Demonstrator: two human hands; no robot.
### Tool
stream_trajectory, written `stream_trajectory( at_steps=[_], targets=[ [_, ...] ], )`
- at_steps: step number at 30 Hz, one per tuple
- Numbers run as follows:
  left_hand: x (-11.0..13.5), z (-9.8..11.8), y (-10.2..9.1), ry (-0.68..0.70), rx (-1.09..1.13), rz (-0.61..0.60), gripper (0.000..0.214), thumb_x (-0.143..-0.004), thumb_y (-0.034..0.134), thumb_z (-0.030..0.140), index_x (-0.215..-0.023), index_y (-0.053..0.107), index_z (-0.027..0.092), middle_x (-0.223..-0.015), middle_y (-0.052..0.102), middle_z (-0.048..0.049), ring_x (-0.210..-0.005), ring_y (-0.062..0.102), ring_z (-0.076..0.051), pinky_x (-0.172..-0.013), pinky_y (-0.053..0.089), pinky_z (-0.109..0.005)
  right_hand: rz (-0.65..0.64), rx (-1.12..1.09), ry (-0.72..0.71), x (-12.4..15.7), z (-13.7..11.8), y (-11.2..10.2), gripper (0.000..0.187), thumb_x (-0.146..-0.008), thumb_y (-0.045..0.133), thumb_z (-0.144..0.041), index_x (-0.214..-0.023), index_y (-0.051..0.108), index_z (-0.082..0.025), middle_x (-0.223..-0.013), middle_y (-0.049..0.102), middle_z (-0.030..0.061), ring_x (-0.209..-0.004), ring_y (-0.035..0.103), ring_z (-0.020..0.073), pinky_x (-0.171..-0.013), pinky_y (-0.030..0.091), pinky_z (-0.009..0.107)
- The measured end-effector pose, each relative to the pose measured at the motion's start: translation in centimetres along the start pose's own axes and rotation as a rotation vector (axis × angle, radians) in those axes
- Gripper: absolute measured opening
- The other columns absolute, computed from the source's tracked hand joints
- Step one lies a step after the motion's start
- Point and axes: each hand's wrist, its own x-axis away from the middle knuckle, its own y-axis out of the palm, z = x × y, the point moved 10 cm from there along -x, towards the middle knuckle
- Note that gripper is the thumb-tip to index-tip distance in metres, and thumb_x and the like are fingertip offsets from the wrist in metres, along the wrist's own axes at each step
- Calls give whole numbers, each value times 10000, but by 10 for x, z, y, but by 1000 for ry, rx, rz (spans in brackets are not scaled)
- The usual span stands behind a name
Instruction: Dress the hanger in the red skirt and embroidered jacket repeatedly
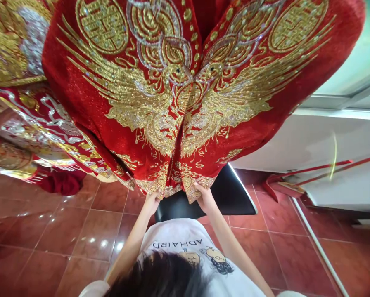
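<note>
A red velvet jacket (250, 132) with gold and silver bird embroidery hangs before me, filling the upper part of the head view. Its front is parted by a narrow slit toward the bottom. My left hand (153, 199) pinches the embroidered hem left of the slit, fingers partly hidden behind the cloth. On the other side of the slit, my right hand (204, 197) grips the hem's right corner, thumb in front. Both hands are at about the same height, a short span apart.
Other embroidered red and gold garments (58, 123) hang at the left. Behind the hem is a black padded seat (228, 198). A white panel (321, 140) and a red ribbon-like strip (315, 168) are at the right, above red floor tiles (88, 243).
</note>
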Motion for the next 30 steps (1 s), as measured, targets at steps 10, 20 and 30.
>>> stream_trajectory(
  at_steps=[10,20,30],
  targets=[
    [32,-1,43,-50,21,-70,426,-469,878,311,-737,593,143,-628,620,20,-545,570,-106,-534,446,-243,-182,195,-39,29,6,41,419,-579,811,-263,-964,668,-182,-923,724,50,-917,664,214,-874,509,353],
    [47,9,55,19,62,-21,362,-508,858,317,-693,586,165,-588,569,54,-524,517,-72,-521,410,-217,-52,132,-67,38,6,47,346,-513,822,-214,-824,683,-156,-772,697,30,-760,646,177,-768,518,323],
    [46,5,55,33,80,9,307,-536,829,306,-706,601,189,-645,596,41,-574,531,-86,-592,449,-245,-20,4,-16,39,13,50,366,-485,839,-171,-813,674,-160,-783,696,34,-734,648,166,-730,532,303]
  ],
)
